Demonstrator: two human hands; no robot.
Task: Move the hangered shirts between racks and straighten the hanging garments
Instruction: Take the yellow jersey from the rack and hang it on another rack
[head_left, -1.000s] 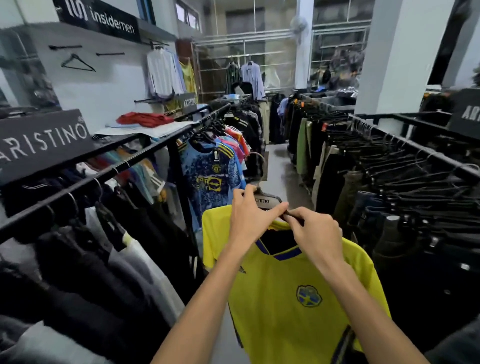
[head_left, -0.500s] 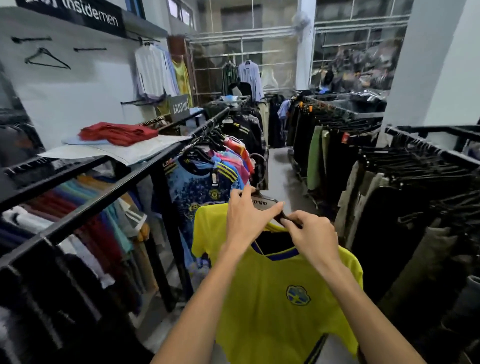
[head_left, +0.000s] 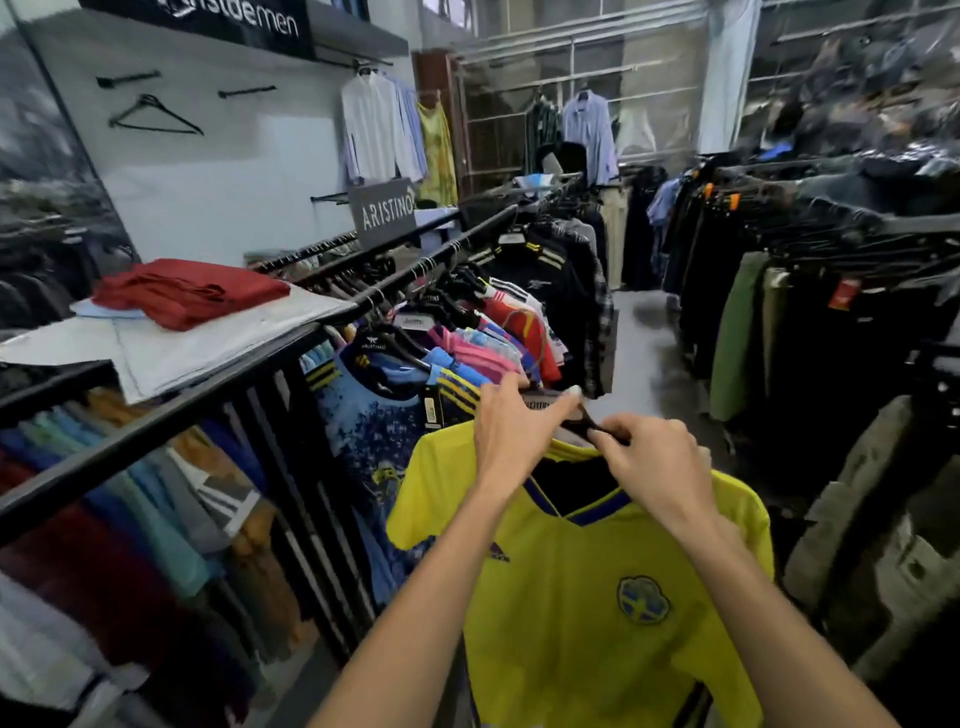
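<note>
Left rack (head_left: 218, 410) nearer now, both hands' fingers (head_left: 566, 410) gripping yellow shirt's (head_left: 582, 597) hanger (head_left: 584, 422), grey aisle floor (head_left: 644, 353).

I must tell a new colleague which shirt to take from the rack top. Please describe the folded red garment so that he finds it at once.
Start at the long black rack on the left, under the dark wall sign. Pale sheets lie across its top, and the folded red garment rests on them. It is the only red folded piece there; the garments nearby hang below on hangers.
</note>
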